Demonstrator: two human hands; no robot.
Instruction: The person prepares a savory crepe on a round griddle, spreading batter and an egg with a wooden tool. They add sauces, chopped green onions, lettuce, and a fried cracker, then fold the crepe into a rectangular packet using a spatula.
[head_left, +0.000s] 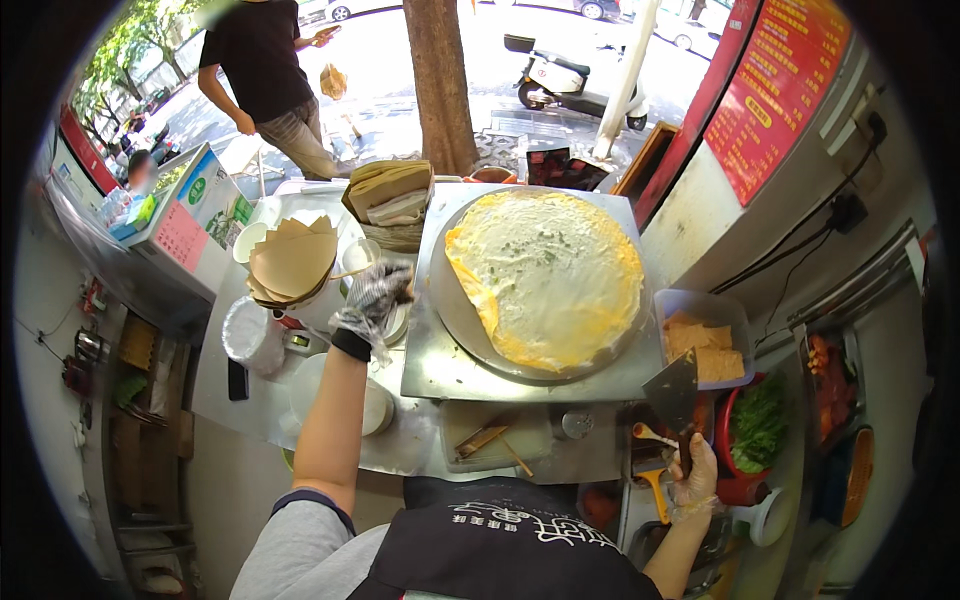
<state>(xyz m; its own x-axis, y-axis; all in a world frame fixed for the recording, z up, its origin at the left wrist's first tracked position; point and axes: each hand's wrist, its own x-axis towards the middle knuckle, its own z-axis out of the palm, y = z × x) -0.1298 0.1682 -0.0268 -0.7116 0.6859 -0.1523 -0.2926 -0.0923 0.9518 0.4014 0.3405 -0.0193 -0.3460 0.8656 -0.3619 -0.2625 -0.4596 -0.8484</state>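
Note:
A thin crepe with a yellow, egg-like edge and green flecks (545, 280) lies on a round griddle (448, 322), its left edge slightly folded. Left of the griddle, my left hand (375, 300), in a dark knit glove under clear plastic, is curled over small containers (395, 325); what its fingers hold, if anything, I cannot make out. At lower right, my right hand (690, 480), in a clear glove, grips the handle of a wide metal scraper (670, 385). Its blade is beside a plastic box of golden crisp sheets (712, 358).
Paper wrappers (290, 255) and stacked bags (390, 195) stand at back left. Right hold red bowls of greens (750, 430). Below the griddle is a tray with wooden tools (480, 445). A person in dark clothes (260, 70) stands outside by a tree (445, 90); a scooter (560, 85) is parked.

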